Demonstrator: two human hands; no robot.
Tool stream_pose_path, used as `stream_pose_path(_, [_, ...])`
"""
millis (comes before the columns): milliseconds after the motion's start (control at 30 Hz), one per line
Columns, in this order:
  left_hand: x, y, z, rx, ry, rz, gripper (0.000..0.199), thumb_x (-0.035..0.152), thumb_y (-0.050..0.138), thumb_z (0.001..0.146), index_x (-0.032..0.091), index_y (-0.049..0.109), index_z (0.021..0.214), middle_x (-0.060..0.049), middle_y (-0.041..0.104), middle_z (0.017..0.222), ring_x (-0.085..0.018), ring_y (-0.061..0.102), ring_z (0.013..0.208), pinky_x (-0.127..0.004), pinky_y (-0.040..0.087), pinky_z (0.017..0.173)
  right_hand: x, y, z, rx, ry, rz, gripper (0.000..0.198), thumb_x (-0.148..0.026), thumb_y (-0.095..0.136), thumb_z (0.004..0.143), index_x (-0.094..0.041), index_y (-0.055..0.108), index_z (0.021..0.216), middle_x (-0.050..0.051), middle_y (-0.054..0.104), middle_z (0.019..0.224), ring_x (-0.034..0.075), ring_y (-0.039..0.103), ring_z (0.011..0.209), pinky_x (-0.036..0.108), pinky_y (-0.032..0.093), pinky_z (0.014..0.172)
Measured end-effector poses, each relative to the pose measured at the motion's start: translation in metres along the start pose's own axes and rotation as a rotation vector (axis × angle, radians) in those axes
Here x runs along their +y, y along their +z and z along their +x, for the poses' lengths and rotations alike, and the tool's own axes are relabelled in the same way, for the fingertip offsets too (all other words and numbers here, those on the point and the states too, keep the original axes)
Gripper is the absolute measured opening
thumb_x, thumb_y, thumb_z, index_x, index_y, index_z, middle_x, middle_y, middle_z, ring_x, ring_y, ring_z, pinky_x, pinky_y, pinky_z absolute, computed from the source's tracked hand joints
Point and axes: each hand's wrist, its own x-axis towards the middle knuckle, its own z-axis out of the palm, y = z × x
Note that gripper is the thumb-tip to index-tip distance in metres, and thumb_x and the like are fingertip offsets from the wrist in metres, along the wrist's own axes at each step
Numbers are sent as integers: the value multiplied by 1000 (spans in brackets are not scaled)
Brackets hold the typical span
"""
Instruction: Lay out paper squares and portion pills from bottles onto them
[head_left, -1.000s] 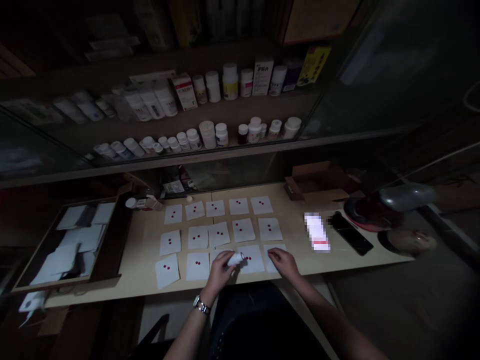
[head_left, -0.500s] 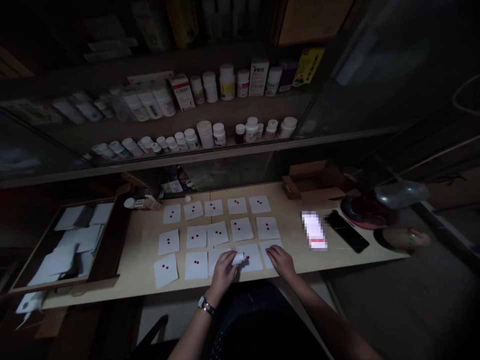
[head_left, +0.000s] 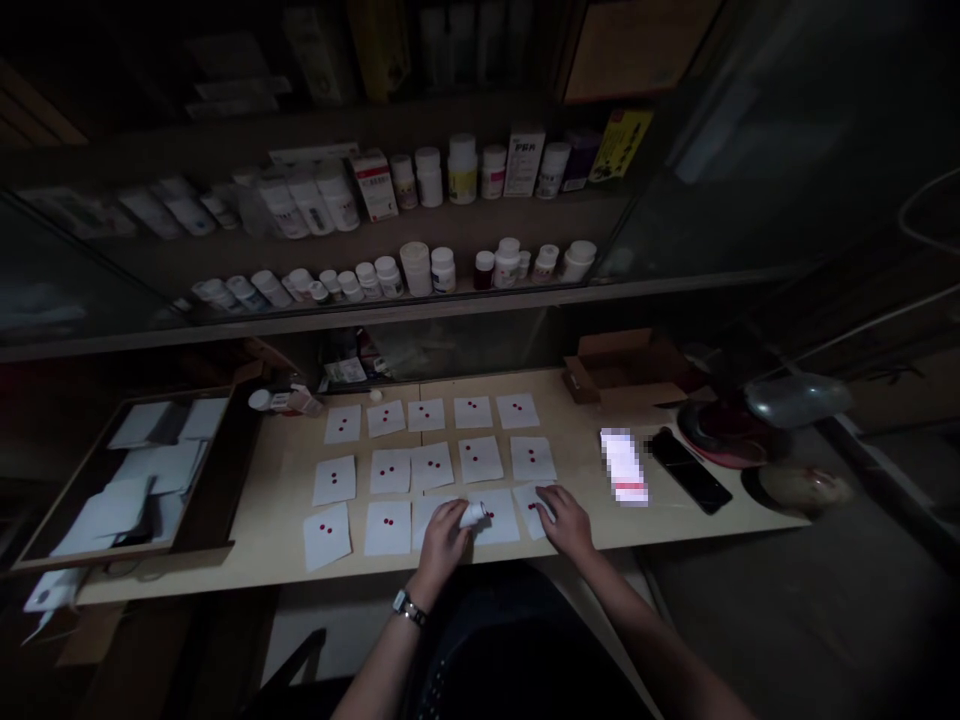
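As my left hand (head_left: 444, 538) grips a tilted white cylindrical plastic bottle (head_left: 473, 514), spilling threatens; my right hand (head_left: 564, 517), fingers parted, could nudge a round red pill (head_left: 532, 507) astray.

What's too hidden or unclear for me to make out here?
Head view: part of one front-row paper, covered by the left hand.
Head view: the base of the white bottle, hidden by that hand.
Head view: what the lit screen shows, pixelated over.
Head view: print on the shelf bottles, too small and dim.
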Motion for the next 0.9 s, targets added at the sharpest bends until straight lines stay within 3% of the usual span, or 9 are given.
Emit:
stream_pose_path(167, [-1,10,-4,59,2,34,34,16,56,80,22,61,113,-10,63,111,-24,57,105,-45,48,92,-14,-11,5,-84,-131,50,26,-23,43,89,-21,66,100,9,65,98,21,59,92,34,48,79])
stream_pose_path(333, [7,12,-16,156,-41,25,36,15,56,79,22,60,114,-9,63,112,-22,58,106,-43,49,93,-26,-7,5,-97,-181,136,27,-19,40,89,-19,65,99,9,64,98,21,59,92,34,49,79])
stream_pose_path(700, [10,-4,-67,465,-217,2,32,17,58,77,18,64,108,-11,65,110,-24,61,104,-41,49,92,-45,2,8,-194,-355,256,28,-18,41,88,-20,66,100,10,66,97,23,61,91,36,51,78])
stream_pose_path(900, [-6,-28,-77,515,-217,-16,31,21,60,76,18,65,106,-11,67,108,-24,61,103,-41,49,92,-59,16,13,-80,-316,275,27,-19,42,88,-19,66,100,9,66,94,21,62,89,35,52,77])
